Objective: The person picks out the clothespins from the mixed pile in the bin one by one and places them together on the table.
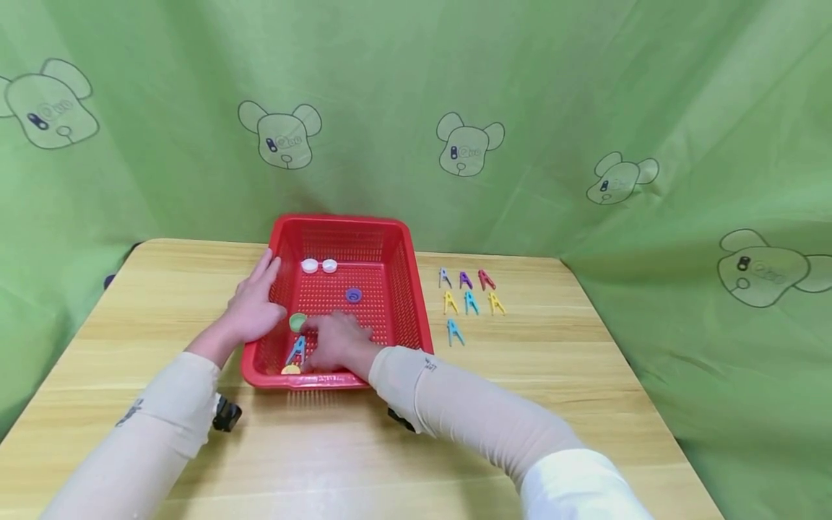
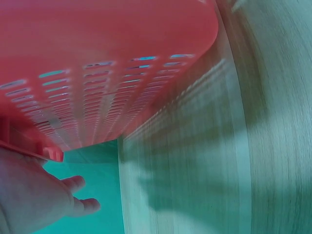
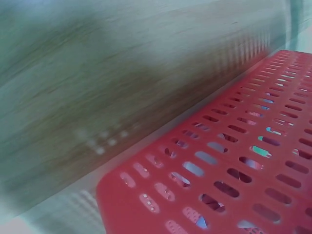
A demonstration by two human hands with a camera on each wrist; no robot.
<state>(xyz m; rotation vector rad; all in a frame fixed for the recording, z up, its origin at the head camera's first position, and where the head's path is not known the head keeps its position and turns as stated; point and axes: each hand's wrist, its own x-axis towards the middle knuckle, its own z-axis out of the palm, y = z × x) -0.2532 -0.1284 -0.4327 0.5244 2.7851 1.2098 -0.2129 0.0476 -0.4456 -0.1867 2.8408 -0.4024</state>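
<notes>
Looks like sorting: right hand reaches into the red basket by the blue clip, grip unclear. Left hand rests open, steadying the rim. Next probably needs a clean pinch.

The red basket walls hem in the near-left corner, where both hands crowd; its far half holds only scattered caps, and bare table lies near.

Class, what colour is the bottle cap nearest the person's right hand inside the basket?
Green cap, best seen in the head view.
</notes>
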